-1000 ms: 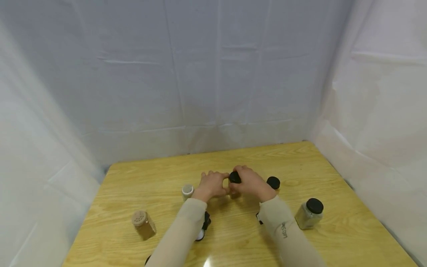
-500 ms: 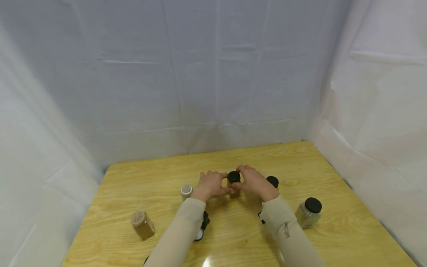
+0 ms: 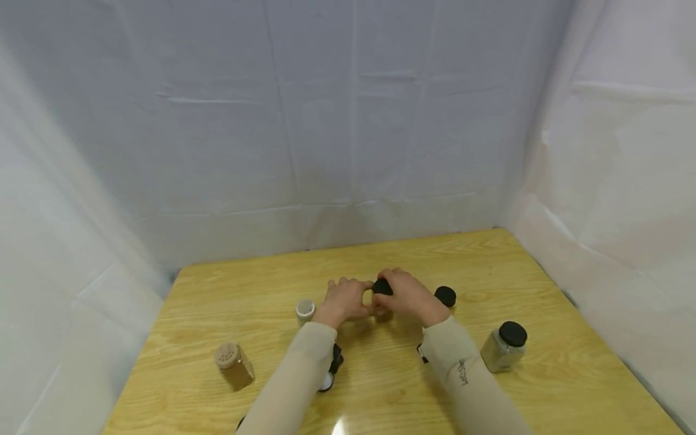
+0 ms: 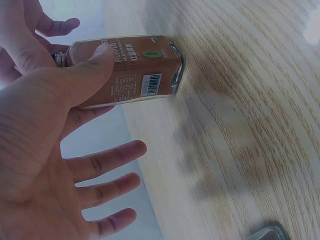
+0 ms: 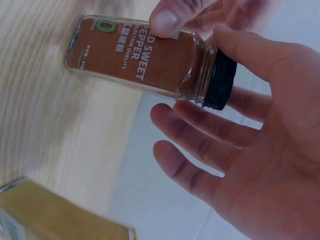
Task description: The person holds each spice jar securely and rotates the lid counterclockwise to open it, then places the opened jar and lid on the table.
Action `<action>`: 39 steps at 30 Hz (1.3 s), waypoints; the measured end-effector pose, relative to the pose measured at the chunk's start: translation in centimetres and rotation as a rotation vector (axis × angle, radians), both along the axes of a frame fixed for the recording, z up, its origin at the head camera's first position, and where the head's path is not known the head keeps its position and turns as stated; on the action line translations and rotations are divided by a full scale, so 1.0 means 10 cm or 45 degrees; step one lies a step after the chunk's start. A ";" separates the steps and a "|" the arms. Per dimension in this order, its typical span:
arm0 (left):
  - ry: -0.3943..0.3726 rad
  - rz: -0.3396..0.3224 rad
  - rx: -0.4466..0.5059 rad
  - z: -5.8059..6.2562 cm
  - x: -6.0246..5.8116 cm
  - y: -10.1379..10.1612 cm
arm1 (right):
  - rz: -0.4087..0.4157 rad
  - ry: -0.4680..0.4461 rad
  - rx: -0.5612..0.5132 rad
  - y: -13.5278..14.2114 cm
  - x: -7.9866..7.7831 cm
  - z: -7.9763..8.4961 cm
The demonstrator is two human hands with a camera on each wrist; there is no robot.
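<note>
A square glass spice jar (image 5: 150, 57) of red sweet pepper powder stands upright at the table's middle. My left hand (image 3: 345, 302) pinches its body between thumb and forefinger, the other fingers spread, as the left wrist view shows. At the neck, my right hand (image 3: 408, 297) holds the black lid (image 5: 221, 80) between thumb and forefinger, its remaining fingers extended below. Some glass thread shows between lid and shoulder in the right wrist view. In the left wrist view the lid is hidden behind the hands.
A brown-powder shaker jar (image 3: 235, 367) and a white-topped jar (image 3: 306, 310) stand left. Right are a black-lidded jar (image 3: 502, 350) and another black lid (image 3: 446, 296), partly behind my wrist. Small black caps (image 3: 326, 382) lie near my left sleeve. White sheets (image 3: 326, 121) surround the wooden table (image 3: 380, 405).
Half a second ago the right fingers were spread wider around the lid, showing more of it; now they close over it again, wrist turned slightly left. The left hand stays on the jar.
</note>
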State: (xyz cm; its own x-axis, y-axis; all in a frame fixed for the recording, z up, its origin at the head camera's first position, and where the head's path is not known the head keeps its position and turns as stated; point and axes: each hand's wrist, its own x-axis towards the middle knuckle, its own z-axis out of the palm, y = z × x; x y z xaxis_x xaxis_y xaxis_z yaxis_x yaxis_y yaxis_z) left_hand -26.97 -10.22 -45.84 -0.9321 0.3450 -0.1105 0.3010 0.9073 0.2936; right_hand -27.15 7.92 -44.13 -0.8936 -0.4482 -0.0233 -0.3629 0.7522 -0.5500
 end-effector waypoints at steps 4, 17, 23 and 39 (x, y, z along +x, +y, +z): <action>0.000 -0.001 -0.011 -0.01 -0.01 0.00 | -0.027 -0.031 0.014 0.04 0.00 0.02; -0.002 0.018 -0.037 -0.03 -0.04 -0.01 | -0.043 -0.064 0.071 0.15 -0.02 0.07; 0.002 0.002 0.004 -0.02 -0.01 -0.01 | -0.012 -0.025 0.046 0.07 -0.03 0.05; 0.001 0.027 -0.025 -0.02 -0.03 -0.01 | -0.100 -0.055 0.090 0.10 -0.03 0.04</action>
State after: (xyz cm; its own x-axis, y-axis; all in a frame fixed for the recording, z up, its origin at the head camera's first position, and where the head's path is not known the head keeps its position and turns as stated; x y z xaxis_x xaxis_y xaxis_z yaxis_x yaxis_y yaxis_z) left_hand -27.22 -10.31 -46.02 -0.9392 0.3232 -0.1162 0.2822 0.9190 0.2752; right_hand -27.42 8.97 -43.73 -0.9233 -0.3730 -0.0921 -0.2785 0.8149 -0.5083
